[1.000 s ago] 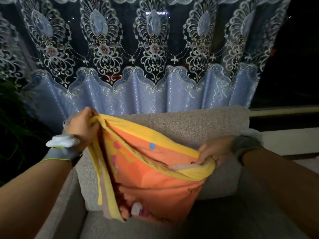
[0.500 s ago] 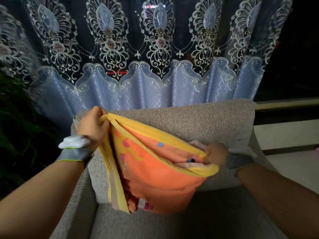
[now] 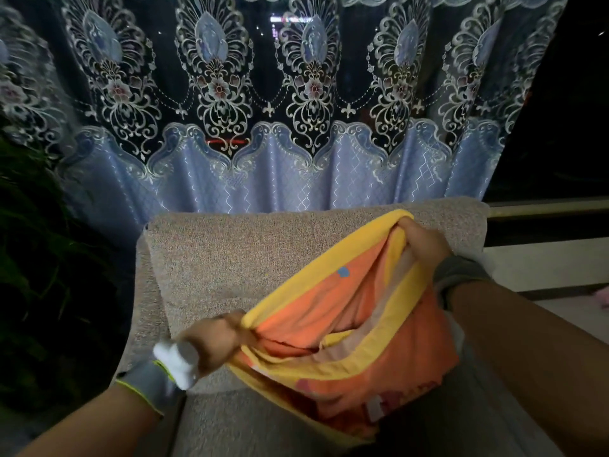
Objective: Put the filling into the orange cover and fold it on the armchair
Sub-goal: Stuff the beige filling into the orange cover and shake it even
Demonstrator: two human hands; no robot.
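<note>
orange cover (image 3: 349, 384) over armchair (image 3: 230, 268) seat, left hand (image 3: 214, 341) fingers pinching yellow hem's near-left end, right hand (image 3: 423, 240) gripping far end by backrest

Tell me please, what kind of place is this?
Probably a living room at home, at night. An upholstered grey armchair stands before an embroidered blue curtain with a dark window behind, and dark houseplant leaves show at the left.
</note>
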